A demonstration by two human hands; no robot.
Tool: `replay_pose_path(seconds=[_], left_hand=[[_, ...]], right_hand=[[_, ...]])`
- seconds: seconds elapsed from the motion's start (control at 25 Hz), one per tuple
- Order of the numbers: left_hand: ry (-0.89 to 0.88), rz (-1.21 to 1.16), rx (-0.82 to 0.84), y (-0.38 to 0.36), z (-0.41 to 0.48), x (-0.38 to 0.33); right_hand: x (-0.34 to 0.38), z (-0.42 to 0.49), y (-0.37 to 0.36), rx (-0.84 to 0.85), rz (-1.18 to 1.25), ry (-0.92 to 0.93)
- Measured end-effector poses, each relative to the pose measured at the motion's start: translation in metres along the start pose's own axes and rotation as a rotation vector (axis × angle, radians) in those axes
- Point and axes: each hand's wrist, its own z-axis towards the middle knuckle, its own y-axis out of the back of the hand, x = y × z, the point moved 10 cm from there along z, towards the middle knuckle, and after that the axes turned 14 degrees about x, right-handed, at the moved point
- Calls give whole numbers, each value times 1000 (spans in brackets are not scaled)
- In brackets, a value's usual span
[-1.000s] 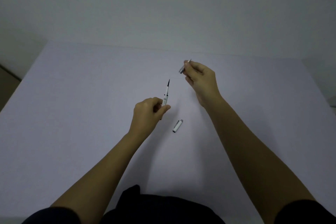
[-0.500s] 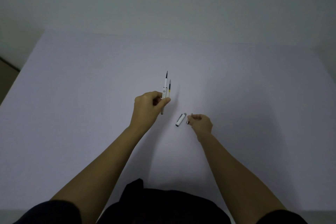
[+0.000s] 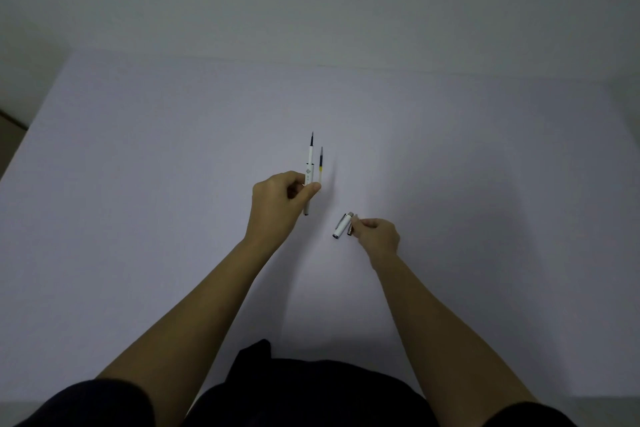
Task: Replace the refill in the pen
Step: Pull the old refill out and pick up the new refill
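Note:
My left hand (image 3: pixel 280 205) grips a white pen barrel (image 3: pixel 308 184) upright, and a dark refill tip sticks out of its top. A second thin refill (image 3: pixel 321 165), clear with a yellowish band, shows just right of the barrel; I cannot tell if it is held or lies on the table. A white pen cap (image 3: pixel 342 225) with a silver end lies on the table. My right hand (image 3: pixel 377 236) rests right beside the cap, fingers pinched on a small metal pen part (image 3: pixel 351 230).
The work surface is a pale lilac table (image 3: pixel 138 218) that ends at a grey wall behind. Both forearms reach in from the bottom, above dark clothing at the lower edge.
My right hand came down from the far middle of the table to beside the cap, still pinching the small metal part. The second refill came into view next to the barrel. Left hand barely moved.

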Motion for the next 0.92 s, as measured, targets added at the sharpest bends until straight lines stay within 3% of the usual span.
replay_pose_path(seconds=[0.16,0.32,0.4,0.48,0.56,0.64,0.76,0.92], left_hand=[[-6,3,4,-2,1,-2],[-1,2,5,-2,4,-1],[5,-2,9,-3,5,-1],[3,20,29,-6,7,-2],[-6,46,66,-13,8,-4],[-11,72,92,-18,9,-6],[-8,108,102,-21,8,-3],[49,109,122,-21,7,14]], right_hand=[[40,-6,19,-118,-4,135],[95,-8,26,-82,49,247],[118,-13,22,11,128,315],[145,-24,5,209,168,400],[168,-36,-17,404,117,457],[181,-42,-29,486,49,479],[192,-40,-29,478,125,489],[209,-17,-6,380,463,496]])
